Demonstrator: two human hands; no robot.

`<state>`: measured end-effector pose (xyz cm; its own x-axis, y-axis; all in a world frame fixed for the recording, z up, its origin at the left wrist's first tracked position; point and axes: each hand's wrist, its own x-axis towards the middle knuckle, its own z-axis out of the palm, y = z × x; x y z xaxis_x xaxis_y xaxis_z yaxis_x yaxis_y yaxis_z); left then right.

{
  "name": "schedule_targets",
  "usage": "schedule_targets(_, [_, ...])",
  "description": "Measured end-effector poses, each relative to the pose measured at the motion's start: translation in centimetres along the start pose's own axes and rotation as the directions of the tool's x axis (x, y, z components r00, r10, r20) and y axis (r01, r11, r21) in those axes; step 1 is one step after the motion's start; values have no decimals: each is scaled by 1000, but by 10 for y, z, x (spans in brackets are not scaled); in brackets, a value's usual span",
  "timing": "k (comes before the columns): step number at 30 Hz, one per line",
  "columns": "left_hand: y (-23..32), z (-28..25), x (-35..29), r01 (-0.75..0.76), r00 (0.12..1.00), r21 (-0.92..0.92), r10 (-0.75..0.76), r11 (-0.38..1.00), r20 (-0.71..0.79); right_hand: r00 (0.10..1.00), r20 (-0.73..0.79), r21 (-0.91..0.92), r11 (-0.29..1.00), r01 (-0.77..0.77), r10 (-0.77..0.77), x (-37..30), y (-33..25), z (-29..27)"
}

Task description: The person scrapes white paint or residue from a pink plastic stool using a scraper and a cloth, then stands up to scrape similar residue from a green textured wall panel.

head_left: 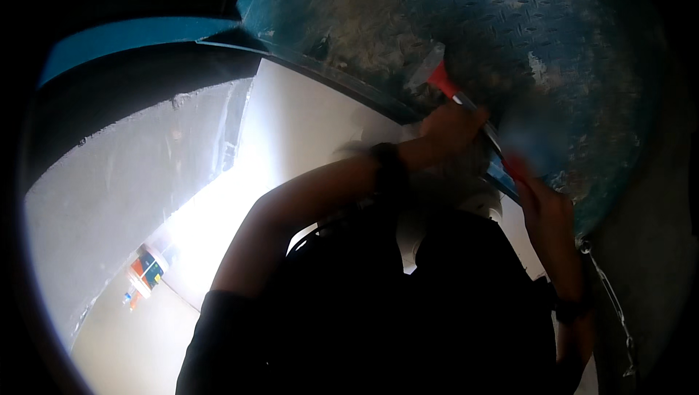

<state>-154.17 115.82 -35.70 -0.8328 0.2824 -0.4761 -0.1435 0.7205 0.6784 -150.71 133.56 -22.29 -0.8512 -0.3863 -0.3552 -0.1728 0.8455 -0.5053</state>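
Observation:
A long-handled scraper (439, 78) with a red head, a pale flat blade and a metal shaft slants across the picture. Its blade lies at the dark, worn surface of a blue tread-plate platform (520, 13). My left hand (453, 127), with a dark band at the wrist, is closed around the shaft just below the head. Lower down and to the right, my right hand (550, 213) grips the red handle end. Some of its fingers are lost in shadow.
A metal chain (615, 297) hangs from the platform's right edge. At the left a grey ledge (138, 147) curves past a bright floor area. A white bucket (148, 270) with a coloured label stands there. A blue edge strip (131, 33) runs along the upper left.

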Motion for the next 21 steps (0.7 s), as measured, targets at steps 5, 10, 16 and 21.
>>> schedule_targets(5, [-1,4,8,11,1000,-86,-11,996,5,995,-93,-123,992,10,-21,-1,11,-4])
schedule_targets(10, [5,18,-4,228,968,-218,-198,949,153,983,113,-25,990,-141,143,-21,15,1])
schedule_targets(16, [9,32,-18,-159,979,-44,163,986,123,999,-16,-82,995,-50,49,-42,8,-5])
schedule_targets(21, [10,36,-1,-207,973,151,187,967,136,1000,18,-44,999,-10,11,-23,26,-24])
